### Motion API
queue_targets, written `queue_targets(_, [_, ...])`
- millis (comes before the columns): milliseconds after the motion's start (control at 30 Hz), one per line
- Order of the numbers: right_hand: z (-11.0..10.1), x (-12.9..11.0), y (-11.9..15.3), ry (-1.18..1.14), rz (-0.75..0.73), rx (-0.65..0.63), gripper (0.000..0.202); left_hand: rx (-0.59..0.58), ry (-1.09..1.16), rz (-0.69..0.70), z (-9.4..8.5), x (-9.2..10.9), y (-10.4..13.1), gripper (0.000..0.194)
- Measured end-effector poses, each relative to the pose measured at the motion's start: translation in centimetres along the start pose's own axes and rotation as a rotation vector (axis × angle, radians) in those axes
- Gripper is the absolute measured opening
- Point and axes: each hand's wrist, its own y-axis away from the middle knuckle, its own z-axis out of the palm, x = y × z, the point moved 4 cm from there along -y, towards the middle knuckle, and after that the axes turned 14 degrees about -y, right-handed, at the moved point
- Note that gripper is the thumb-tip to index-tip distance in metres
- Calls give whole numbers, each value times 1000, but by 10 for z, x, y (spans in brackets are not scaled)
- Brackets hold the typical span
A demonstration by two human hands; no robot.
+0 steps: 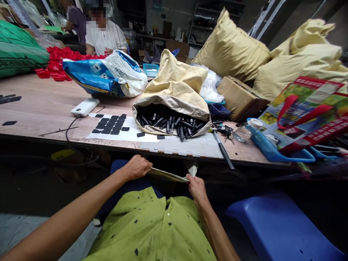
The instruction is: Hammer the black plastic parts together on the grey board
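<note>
Just below the table's front edge, my left hand (pixel 138 167) is closed on one end of a pale, cloth-like piece (pixel 170 174). My right hand (pixel 197 186) grips its other end, where a whitish flap stands up. The edge is stretched between both hands above my lap; its lower part is hidden in shadow. On the table straight ahead, an open cream cloth sack (pixel 179 83) lies on its side, its mouth facing me. Several black tube-like parts (pixel 170 123) fill the mouth, and a few spill over the rim.
Left of the sack, black pads (pixel 111 125) lie on white paper near a white power bank (pixel 85 107). A hammer-like tool (pixel 223 150) overhangs the table edge beside a blue tray (pixel 272 150). A blue stool (pixel 280 224) stands at right. Two people sit across the table.
</note>
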Motion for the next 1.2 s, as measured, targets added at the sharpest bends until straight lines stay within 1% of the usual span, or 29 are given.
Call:
queue_targets(67, [-3, 1, -3, -19, 0, -8, 46, 7, -29, 28, 4, 7, 4, 26])
queue_targets(200, [-5, 4, -2, -31, -22, -14, 46, 12, -30, 2, 12, 22, 10, 32])
queue_targets(367, [-10, 11, 16, -60, -86, 6, 46, 48, -25, -20, 22, 42, 19, 30])
queue_targets(467, [-12, 14, 24, -81, -129, 26, 44, 68, -53, -43, 28, 50, 24, 28])
queue_targets(567, [-11, 13, 26, -94, -157, 41, 43, 121, -73, -59, 31, 51, 26, 29])
queue_targets(800, [-10, 14, 24, -109, -178, 41, 45, 322, -48, -79, 34, 52, 28, 31])
queue_targets(900, [-11, 15, 24, -110, -173, 30, 46, 390, -25, -89, 35, 54, 29, 30])
queue_targets(1100, [-12, 14, 27, -100, -143, 19, 45, 454, 42, -74, 40, 56, 31, 30])
queue_targets(1200, [-13, 14, 30, -91, -132, 29, 46, 465, 88, -63, 40, 56, 32, 31])
